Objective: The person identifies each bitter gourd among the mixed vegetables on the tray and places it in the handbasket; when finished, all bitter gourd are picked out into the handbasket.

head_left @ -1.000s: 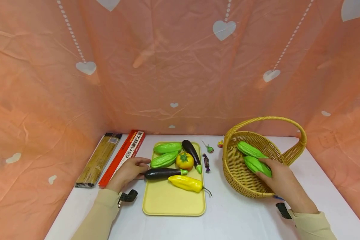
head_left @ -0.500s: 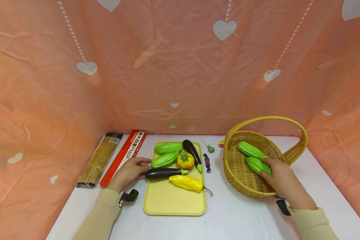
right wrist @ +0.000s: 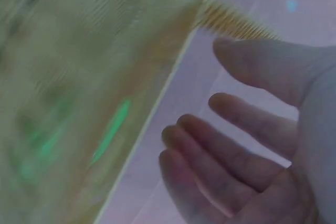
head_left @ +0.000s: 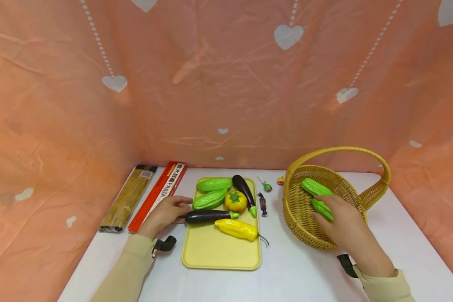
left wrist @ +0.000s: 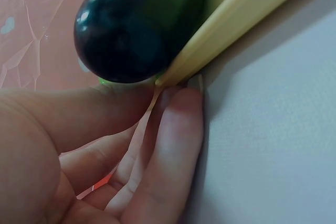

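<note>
My left hand [head_left: 165, 213] pinches the left rim of the yellow tray [head_left: 220, 256]. In the left wrist view its thumb and fingers meet at the tray's edge, just below the rounded end of a dark eggplant [left wrist: 123, 35]. My right hand [head_left: 347, 224] reaches over the wicker basket [head_left: 300, 235], its fingers loosely spread with nothing between them. Below it lie two ridged green gourds, a farther one [head_left: 316, 186] and a nearer one [head_left: 321, 209] partly covered by the hand. The blurred right wrist view shows the relaxed fingers [right wrist: 236, 153] beside the basket's side.
On the tray are two more green gourds [head_left: 210, 199], another eggplant [head_left: 243, 188], an orange-yellow tomato [head_left: 235, 201] and a yellow pepper [head_left: 237, 229]. A wrapped candy [head_left: 263, 204] and lollipops [head_left: 267, 187] lie between tray and basket. A red pasta box [head_left: 158, 195] and noodle pack [head_left: 128, 198] lie left.
My right hand has let go of the nearer green gourd in the basket and shifted slightly left, over it. The left hand stays at the tray's rim. The head view has shifted slightly.
</note>
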The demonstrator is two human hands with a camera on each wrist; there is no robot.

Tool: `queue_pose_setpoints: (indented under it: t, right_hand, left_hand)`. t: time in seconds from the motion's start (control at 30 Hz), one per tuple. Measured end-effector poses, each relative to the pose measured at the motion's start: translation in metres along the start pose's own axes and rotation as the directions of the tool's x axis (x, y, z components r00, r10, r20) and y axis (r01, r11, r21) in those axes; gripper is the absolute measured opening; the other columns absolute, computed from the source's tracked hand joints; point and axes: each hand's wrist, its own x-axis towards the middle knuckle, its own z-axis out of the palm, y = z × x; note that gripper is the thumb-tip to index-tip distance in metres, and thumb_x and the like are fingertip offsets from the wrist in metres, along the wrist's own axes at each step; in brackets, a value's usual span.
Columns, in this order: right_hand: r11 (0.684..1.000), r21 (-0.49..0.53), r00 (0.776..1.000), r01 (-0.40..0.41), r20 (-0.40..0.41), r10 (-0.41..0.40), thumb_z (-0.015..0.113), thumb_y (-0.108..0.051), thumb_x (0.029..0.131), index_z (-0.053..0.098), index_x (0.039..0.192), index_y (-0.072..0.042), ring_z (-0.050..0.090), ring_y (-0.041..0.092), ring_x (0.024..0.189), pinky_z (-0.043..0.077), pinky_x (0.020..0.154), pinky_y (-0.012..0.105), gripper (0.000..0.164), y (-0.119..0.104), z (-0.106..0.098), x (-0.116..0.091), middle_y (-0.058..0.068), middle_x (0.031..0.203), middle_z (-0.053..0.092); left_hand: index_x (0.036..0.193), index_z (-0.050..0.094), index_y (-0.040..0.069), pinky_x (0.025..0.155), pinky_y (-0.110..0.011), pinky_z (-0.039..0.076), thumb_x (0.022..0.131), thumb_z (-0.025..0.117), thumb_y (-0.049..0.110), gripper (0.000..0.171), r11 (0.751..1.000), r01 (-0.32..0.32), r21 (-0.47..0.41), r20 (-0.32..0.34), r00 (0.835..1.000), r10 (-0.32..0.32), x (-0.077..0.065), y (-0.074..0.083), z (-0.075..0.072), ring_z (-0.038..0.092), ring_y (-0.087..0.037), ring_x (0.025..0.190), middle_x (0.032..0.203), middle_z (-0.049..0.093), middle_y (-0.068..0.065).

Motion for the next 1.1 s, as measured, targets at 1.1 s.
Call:
queue_pose_setpoints:
  t: [1.1]
  right_hand:
    - [0.888,0.078,0.815,0.453,0.368,-0.448,0.074,-0.018,0.092,0.062,0.137,-0.019,0.057,0.019,0.129,0.052,0.104,0.037,0.047,-0.191,0.119,0.135,0.002,0.141,0.060]
  left_hand:
    - [0.126,0.069,0.009,0.074,-0.029,0.060,0.093,0.068,0.012,0.032,0.998,-0.035,-0.054,-0.017,0.999,0.034,0.002,-0.005,0.001,0.069,-0.016,0.085,0.107,0.073,-0.009]
